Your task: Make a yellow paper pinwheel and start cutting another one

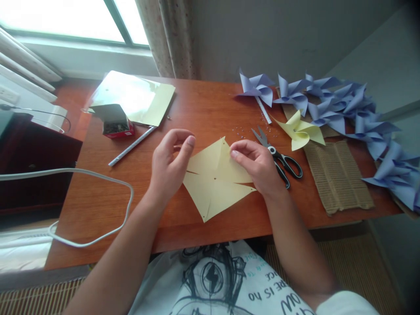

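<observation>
A square of pale yellow paper (pixel 210 188) lies on the table in front of me, slit in from its corners, with small holes at the corners and one in the middle. My left hand (pixel 172 159) hovers at its upper left edge, thumb and index finger brought together. Over the upper right edge is my right hand (pixel 254 164), its thumb and fingertips also pinched. Whatever either pinch holds is hidden or too small to name. Scissors with black handles (pixel 282 159) lie partly open just right of my right hand.
A finished yellow pinwheel (pixel 300 131) and several purple pinwheels (pixel 328 113) cover the right side, near corrugated cardboard (pixel 339 179). At the left are a small red box (pixel 120 129), a rolled paper stick (pixel 131 146), yellow sheets in plastic (pixel 160 105) and a white cable (pixel 129 197).
</observation>
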The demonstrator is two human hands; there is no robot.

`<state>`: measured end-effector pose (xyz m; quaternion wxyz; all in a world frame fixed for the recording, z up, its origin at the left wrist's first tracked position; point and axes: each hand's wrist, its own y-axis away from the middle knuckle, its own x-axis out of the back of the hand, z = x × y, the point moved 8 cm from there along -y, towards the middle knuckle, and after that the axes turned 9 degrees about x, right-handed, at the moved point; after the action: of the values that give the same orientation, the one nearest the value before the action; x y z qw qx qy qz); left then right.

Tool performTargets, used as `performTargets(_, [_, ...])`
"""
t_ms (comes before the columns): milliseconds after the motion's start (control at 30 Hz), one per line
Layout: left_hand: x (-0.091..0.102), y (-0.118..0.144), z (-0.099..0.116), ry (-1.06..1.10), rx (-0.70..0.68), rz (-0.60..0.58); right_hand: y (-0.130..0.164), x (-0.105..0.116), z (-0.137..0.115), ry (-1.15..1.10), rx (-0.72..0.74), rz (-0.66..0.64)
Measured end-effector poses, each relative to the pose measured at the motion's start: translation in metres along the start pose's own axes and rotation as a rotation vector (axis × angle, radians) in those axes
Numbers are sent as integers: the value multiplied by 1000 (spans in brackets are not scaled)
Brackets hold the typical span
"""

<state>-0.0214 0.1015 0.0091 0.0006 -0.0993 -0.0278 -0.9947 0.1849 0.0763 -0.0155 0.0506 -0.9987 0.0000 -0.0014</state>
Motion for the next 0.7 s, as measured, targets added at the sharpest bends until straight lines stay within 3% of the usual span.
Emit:
performTargets(133, [21, -10, -12, 148, 86, 105, -1, 11, 2, -36, -17, 64])
performTargets(333, [18, -15, -35, 356, 321, 33, 0, 15, 0, -84, -47, 105])
performTargets(700, [6, -14, -33, 211, 258, -63, -2, 24, 1, -115, -15, 166])
